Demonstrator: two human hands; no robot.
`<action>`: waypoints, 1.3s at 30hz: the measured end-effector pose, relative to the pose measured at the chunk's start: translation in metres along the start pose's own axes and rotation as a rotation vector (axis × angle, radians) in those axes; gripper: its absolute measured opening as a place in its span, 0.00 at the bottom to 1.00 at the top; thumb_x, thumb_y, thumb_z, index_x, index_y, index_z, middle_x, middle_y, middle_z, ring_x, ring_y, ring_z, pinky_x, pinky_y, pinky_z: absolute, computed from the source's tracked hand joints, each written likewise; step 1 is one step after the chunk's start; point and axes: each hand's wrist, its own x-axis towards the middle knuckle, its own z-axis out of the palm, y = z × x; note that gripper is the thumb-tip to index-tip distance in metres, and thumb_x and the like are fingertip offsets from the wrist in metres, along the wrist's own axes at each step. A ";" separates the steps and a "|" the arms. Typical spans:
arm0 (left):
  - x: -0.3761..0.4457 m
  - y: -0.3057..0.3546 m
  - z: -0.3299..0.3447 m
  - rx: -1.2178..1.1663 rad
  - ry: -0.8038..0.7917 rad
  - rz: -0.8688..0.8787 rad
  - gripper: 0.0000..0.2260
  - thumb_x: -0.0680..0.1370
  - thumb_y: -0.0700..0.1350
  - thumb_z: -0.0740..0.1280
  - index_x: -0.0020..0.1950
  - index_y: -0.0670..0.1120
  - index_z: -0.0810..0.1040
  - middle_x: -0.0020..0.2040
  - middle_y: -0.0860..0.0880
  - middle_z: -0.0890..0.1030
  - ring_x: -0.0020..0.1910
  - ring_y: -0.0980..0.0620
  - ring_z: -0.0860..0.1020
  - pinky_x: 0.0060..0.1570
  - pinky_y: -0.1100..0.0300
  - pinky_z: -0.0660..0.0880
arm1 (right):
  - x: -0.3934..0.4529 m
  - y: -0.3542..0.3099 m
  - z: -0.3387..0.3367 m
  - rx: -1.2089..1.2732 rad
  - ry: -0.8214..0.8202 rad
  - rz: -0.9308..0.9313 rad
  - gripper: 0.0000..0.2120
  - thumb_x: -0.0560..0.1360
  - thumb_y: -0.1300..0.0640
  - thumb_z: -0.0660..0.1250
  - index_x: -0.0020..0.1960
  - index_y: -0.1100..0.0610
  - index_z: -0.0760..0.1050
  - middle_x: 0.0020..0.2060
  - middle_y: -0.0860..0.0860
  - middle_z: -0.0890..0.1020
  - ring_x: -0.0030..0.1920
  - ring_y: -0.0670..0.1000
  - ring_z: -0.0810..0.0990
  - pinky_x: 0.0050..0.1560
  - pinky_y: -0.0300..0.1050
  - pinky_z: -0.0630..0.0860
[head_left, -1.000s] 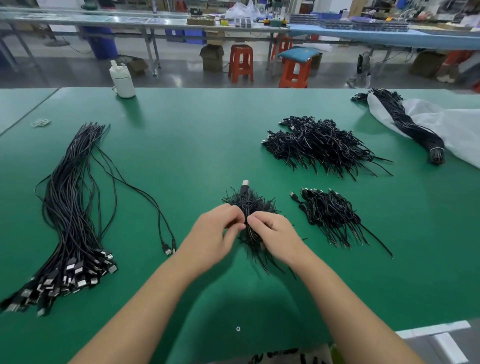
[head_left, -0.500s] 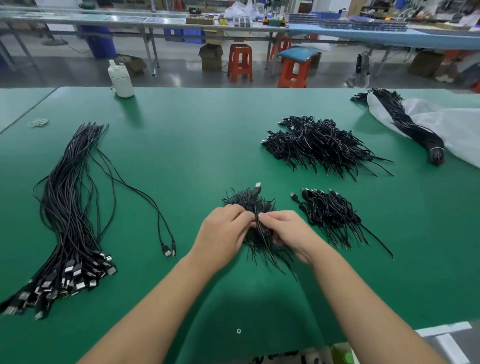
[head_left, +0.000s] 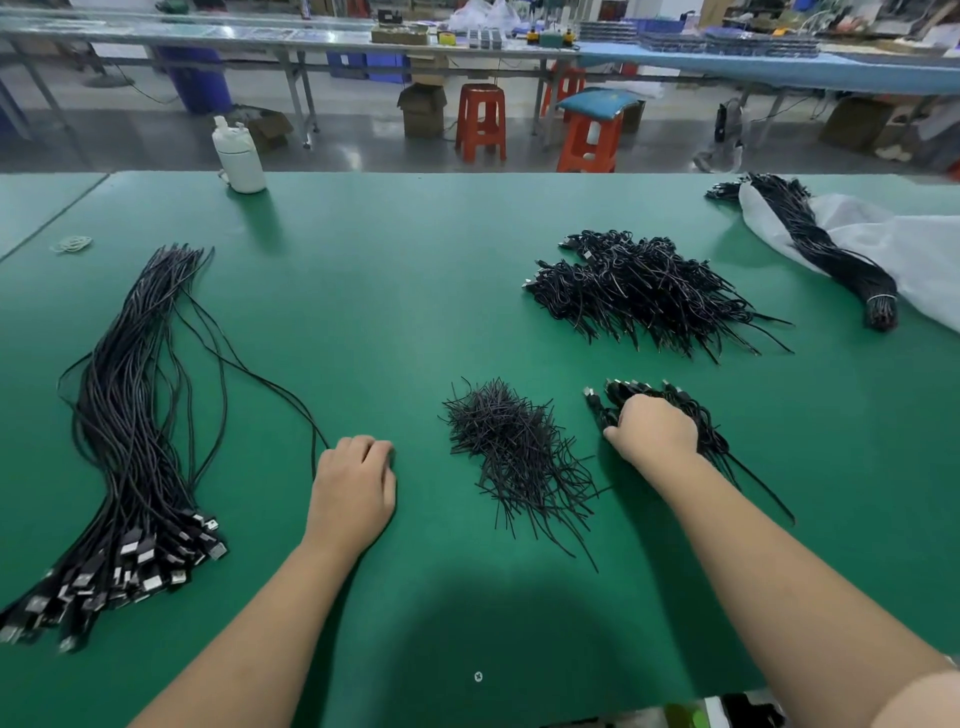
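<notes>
On the green table (head_left: 389, 291) a heap of short black twist ties (head_left: 511, 447) lies between my hands. My left hand (head_left: 353, 488) sits left of the heap, knuckles up. Its fingers curl over the end of a loose black cable (head_left: 249, 371) that trails from the long cable bundle (head_left: 130, 441). My right hand (head_left: 652, 428) rests on the small pile of coiled cables (head_left: 639, 387) to the right of the heap. Its fingers curl into the pile around a coiled cable, and the fingertips are hidden.
A bigger pile of coiled cables (head_left: 644, 291) lies further back on the right. A tied cable bundle (head_left: 831, 249) rests on a white bag (head_left: 924, 249) at the far right. A white bottle (head_left: 239, 156) stands at the far edge, and rubber bands (head_left: 71, 243) lie at the left.
Both hands were together over the twist ties, working on one cable. They have separated: the right went right onto the small coiled pile, the left went left onto the loose cable's end.
</notes>
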 end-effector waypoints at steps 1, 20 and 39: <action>0.000 -0.001 0.001 0.000 0.010 0.000 0.06 0.73 0.39 0.67 0.48 0.43 0.80 0.45 0.48 0.79 0.44 0.46 0.75 0.45 0.53 0.71 | 0.000 -0.001 0.004 -0.025 0.002 -0.012 0.20 0.77 0.50 0.68 0.31 0.56 0.68 0.26 0.50 0.73 0.26 0.50 0.71 0.28 0.37 0.63; -0.001 -0.001 0.002 -0.032 0.032 -0.045 0.03 0.72 0.38 0.70 0.45 0.42 0.81 0.43 0.48 0.80 0.43 0.47 0.75 0.45 0.51 0.74 | -0.039 -0.020 0.044 0.432 0.319 -0.135 0.10 0.82 0.48 0.59 0.46 0.53 0.70 0.32 0.45 0.76 0.26 0.45 0.74 0.24 0.39 0.63; -0.001 0.001 0.002 0.038 0.060 -0.083 0.06 0.73 0.42 0.65 0.44 0.43 0.82 0.44 0.49 0.80 0.46 0.47 0.75 0.45 0.53 0.71 | -0.069 -0.014 0.088 0.865 0.308 -0.145 0.05 0.81 0.56 0.60 0.51 0.47 0.73 0.45 0.39 0.77 0.46 0.37 0.75 0.44 0.35 0.68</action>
